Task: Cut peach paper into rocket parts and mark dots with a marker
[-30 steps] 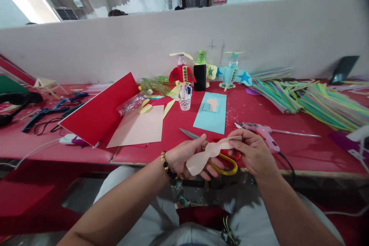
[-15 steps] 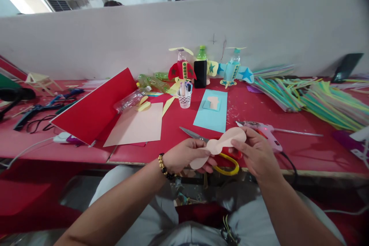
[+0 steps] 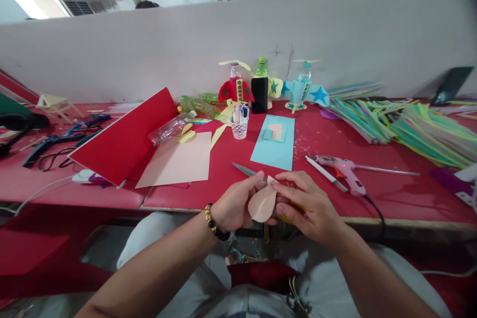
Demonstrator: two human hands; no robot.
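Note:
Between my two hands is a pale peach paper cutout point(image 3: 262, 204), its rounded lobe facing up and its other end hidden by fingers. My left hand point(image 3: 242, 201) is closed around its left side, wearing a bead bracelet at the wrist. My right hand point(image 3: 309, 206) pinches the upper right part of the paper. Scissors point(image 3: 244, 169) lie on the table just behind, the blade showing and the yellow handle mostly covered by my right hand. To the right rest a pink glue gun point(image 3: 346, 171) with a lit red light and a white pen-like stick point(image 3: 328, 175).
Peach paper point(image 3: 179, 161) and a leaning red board point(image 3: 126, 136) are on the left. Blue paper point(image 3: 274, 156) lies in the middle, behind it a pen cup point(image 3: 239, 129), a phone point(image 3: 259, 94) and decorated bottle planes point(image 3: 303, 87). Coloured strips point(image 3: 372, 121) pile up right.
The cutout was stretched out sideways between my hands; now it is turned or folded with one lobe toward me. My right hand has moved left and lower, uncovering the glue gun and white stick.

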